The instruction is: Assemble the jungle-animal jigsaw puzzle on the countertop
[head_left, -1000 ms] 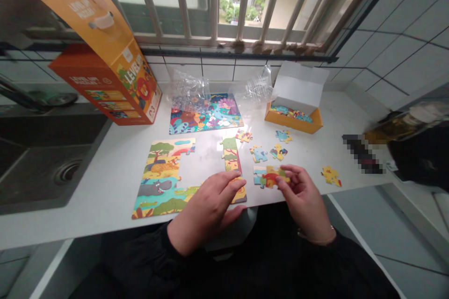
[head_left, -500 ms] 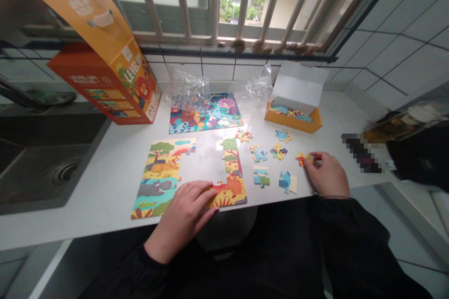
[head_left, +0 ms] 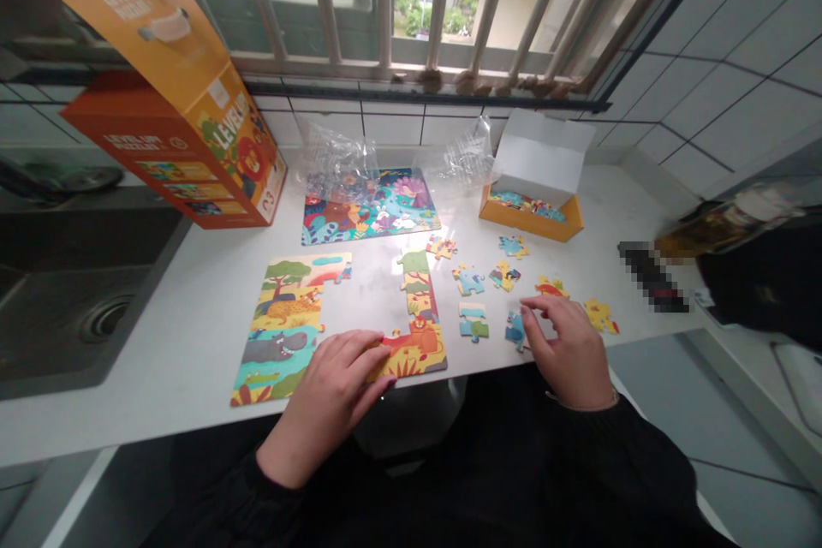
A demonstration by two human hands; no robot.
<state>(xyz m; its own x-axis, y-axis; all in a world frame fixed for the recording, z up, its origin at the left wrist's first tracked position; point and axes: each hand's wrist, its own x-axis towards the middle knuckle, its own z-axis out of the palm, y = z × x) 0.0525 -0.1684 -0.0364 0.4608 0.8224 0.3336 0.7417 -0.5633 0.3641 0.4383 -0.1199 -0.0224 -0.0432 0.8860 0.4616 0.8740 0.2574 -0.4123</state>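
A partly joined animal puzzle [head_left: 288, 317] lies on the white counter [head_left: 193, 274], with a column of joined pieces [head_left: 417, 291] on its right side. My left hand [head_left: 334, 394] lies flat and open on the puzzle's bottom edge, beside the lion part [head_left: 414, 347]. My right hand [head_left: 568, 355] is curled over a blue loose piece [head_left: 515, 330], thumb and forefinger pinching it. Several other loose pieces lie around it, among them a blue-and-green piece [head_left: 473, 319], a yellow-red piece [head_left: 550, 285] and a yellow piece [head_left: 601, 315].
A finished puzzle [head_left: 369, 207] lies farther back under clear plastic bags [head_left: 340, 158]. A small orange box [head_left: 530, 218] with its white lid open holds more pieces. A big orange puzzle box [head_left: 186, 103] stands at the left, by the sink [head_left: 64, 291]. A bottle [head_left: 719, 227] lies at the right.
My right hand left the yellow-red piece on the counter and came back left onto the blue piece. My left hand stayed on the puzzle's bottom edge.
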